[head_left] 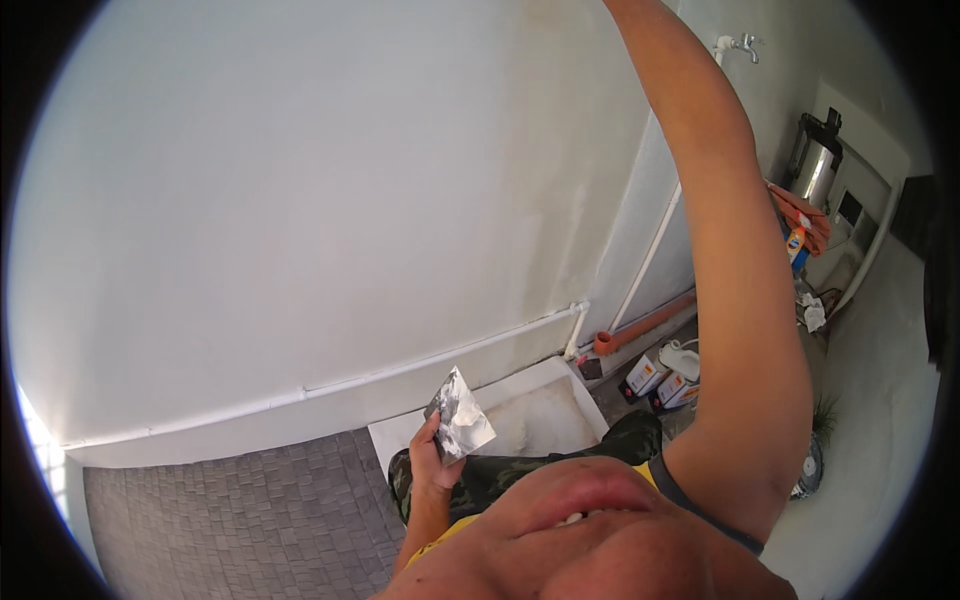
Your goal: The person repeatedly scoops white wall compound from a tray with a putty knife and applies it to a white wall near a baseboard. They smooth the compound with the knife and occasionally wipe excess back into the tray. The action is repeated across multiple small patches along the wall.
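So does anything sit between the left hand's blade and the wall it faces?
Nothing visible does. The left hand holds a flat metal blade up in open air, apart from the white wall. A thin white pipe runs along the wall's base below it. The right arm reaches up out of frame, its hand unseen.

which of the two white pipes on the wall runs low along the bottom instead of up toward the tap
The long horizontal pipe left of the corner, running just above the floor. The other white pipe climbs the wall at a slant toward the tap.

Bare arms, yellow sleeveless top with grey trim, camouflage trousers
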Demonstrator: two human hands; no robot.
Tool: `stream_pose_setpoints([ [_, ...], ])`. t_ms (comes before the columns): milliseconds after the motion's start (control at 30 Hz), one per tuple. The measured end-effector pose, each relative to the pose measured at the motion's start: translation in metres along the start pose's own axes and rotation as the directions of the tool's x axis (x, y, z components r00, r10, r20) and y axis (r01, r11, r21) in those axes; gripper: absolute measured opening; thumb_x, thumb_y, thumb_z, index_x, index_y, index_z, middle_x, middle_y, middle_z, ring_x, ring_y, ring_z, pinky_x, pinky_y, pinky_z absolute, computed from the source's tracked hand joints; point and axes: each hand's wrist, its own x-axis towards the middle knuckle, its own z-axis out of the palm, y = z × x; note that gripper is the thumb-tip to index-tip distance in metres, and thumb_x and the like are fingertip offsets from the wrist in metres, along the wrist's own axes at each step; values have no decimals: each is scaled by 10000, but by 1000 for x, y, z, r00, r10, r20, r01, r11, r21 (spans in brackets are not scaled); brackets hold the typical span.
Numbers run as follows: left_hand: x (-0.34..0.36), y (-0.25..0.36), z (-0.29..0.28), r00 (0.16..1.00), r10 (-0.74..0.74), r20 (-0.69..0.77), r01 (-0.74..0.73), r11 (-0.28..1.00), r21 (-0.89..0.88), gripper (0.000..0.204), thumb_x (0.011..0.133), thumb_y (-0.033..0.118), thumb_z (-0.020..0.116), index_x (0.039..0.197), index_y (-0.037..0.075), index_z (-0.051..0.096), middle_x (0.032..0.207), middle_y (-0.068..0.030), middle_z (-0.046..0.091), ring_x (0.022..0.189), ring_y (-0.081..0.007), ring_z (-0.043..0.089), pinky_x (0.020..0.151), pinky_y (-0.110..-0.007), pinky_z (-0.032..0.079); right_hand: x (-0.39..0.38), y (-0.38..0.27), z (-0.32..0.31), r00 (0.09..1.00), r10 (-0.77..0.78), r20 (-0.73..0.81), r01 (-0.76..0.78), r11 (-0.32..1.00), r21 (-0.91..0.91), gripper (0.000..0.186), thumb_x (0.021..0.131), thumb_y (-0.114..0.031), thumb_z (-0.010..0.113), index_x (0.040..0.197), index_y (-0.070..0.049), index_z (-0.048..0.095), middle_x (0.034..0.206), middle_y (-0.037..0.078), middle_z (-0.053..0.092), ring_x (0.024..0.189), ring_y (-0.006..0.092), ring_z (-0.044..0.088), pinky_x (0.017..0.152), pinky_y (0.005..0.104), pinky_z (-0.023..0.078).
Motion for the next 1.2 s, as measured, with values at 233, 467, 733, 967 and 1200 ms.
stream_pose_setpoints([
  [233, 1, 2, -19, 998, -32, -56, 32, 999, 4, 320, 1018, 185, 515, 1263, -4, 598, 1193, -137, 694, 1071, -291, 687, 983, -451, 536, -134, -44, -6, 911, -388, 143, 380, 922, 79, 268, 905, -78, 624, 1141, -116, 747, 1158, 72, 737, 1089, 262, 656, 991, 453, 452],
  [467, 1, 19, -16, 994, 96, -58, -93, 994, 53, 314, 1029, 189, 501, 1254, -9, 594, 1183, -140, 690, 1067, -296, 686, 967, -466, 545, -31, 24, 4, 985, -170, 29, 170, 985, -9, 302, 959, -92, 540, 1204, -93, 716, 1245, 71, 713, 1150, 306, 626, 1040, 469, 435],
  [733, 10, 11, -14, 996, 75, 40, -76, 997, 34, 334, 1030, 194, 506, 1280, -13, 586, 1209, -138, 682, 1097, -294, 676, 978, -471, 540, -193, -31, 27, 986, -149, 80, 158, 980, -119, 574, 849, 40, 566, 1382, -171, 594, 1376, 45, 603, 1291, 306, 498, 1059, 569, 379],
  [967, 2, 14, -1, 996, 79, 43, -83, 993, 86, 366, 1035, 210, 499, 1320, -10, 563, 1252, -145, 665, 1114, -296, 669, 991, -463, 535, -255, -71, -28, 948, -57, 312, 67, 997, -23, 576, 844, 50, 556, 1380, -157, 599, 1347, 30, 640, 1297, 320, 498, 1081, 581, 307],
  [1200, -4, 4, 12, 983, 173, 59, -177, 982, 66, 408, 1065, 261, 453, 1364, -3, 536, 1294, -130, 646, 1170, -299, 641, 1034, -467, 507, -121, -12, 0, 978, -191, 85, 201, 970, -136, 369, 934, -41, 481, 1247, -82, 673, 1303, 84, 676, 1260, 347, 549, 1083, 494, 370],
])
